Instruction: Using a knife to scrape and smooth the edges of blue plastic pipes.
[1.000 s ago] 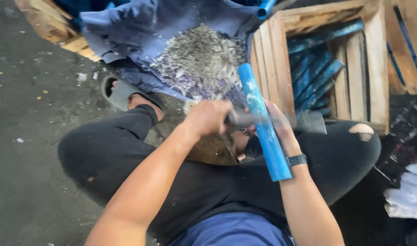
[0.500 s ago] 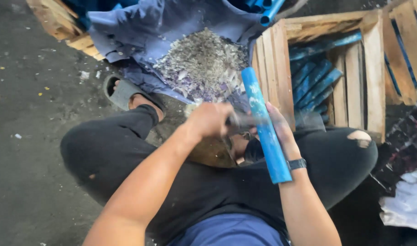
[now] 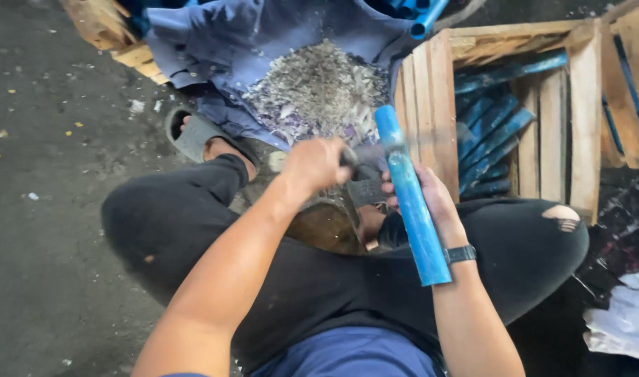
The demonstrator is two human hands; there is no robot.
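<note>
Over the lap, the right hand [image 3: 431,202] clamps its fingers around a blue pipe [image 3: 412,195] slanting away toward the shavings pile [image 3: 319,91]; the left hand [image 3: 316,164] grips a blurred blade [image 3: 375,155] against the pipe's upper end.

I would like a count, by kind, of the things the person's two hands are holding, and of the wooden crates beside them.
Long blue plastic tube, in the right hand: 1
Blurred dark-handled tool, in the left hand: 1
Slatted wooden crates holding blue strips: 2
Total: 4
</note>
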